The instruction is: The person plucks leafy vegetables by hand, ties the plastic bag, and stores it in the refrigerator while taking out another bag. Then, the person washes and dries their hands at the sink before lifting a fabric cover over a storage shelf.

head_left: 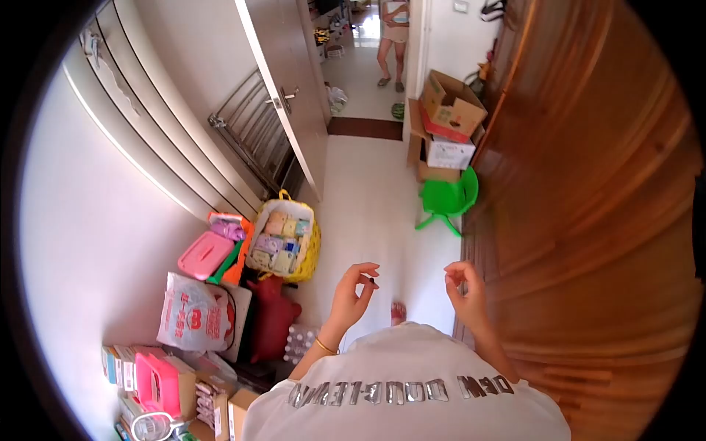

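Note:
My left hand (353,295) is raised in front of my shirt, with its thumb and fingers curved toward each other. A small dark object (372,281), too small to name, shows at the fingertips. Level with it on the other side, my right hand (466,285) has its fingers curled toward the thumb. What it holds, if anything, I cannot make out. The two hands are apart, above the pale floor (360,191). A gold bangle (326,348) circles my left wrist.
At left stand a yellow basket (315,250) of packets, a pink-lidded box (206,254) and a plastic bag (193,316). A green chair (445,195) and stacked cartons (451,110) line the right. Beyond the open door (283,81) stands a person (394,37) near a watermelon (398,111).

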`<control>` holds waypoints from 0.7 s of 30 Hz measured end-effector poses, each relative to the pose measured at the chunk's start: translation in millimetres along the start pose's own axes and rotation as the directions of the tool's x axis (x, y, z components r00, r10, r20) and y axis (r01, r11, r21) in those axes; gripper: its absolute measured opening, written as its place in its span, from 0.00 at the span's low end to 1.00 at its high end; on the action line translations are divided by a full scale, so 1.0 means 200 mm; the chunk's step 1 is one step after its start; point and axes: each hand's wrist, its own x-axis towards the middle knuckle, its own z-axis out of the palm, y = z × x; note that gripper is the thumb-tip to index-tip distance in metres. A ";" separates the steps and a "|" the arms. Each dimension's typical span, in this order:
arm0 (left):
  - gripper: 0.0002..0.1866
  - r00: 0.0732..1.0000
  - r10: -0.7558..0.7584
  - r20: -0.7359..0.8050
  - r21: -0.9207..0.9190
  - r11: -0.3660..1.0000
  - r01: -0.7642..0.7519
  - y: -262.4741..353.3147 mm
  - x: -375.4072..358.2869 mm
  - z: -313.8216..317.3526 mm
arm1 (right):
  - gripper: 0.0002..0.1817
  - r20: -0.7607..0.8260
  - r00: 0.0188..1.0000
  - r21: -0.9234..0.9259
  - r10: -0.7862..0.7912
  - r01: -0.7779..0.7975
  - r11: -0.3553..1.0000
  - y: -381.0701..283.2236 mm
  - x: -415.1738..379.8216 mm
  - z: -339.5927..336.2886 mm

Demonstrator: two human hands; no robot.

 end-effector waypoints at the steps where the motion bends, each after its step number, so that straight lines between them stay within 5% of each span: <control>1: 0.19 1.000 0.009 -0.006 0.005 1.000 -0.009 -0.03 0.16 -0.02 | 0.10 0.011 1.000 0.029 -0.008 0.008 1.000 0.05 0.18 0.02; 13: 0.18 0.964 -0.138 -0.227 0.169 0.969 0.179 -0.70 1.56 -0.58 | 0.10 0.314 0.937 0.212 -0.152 0.087 0.973 0.49 1.96 0.68; 21: 0.18 0.964 0.024 -0.265 0.469 0.877 0.107 -1.16 2.86 -1.19 | 0.10 0.282 0.951 0.235 -0.127 0.060 0.970 0.70 3.12 1.07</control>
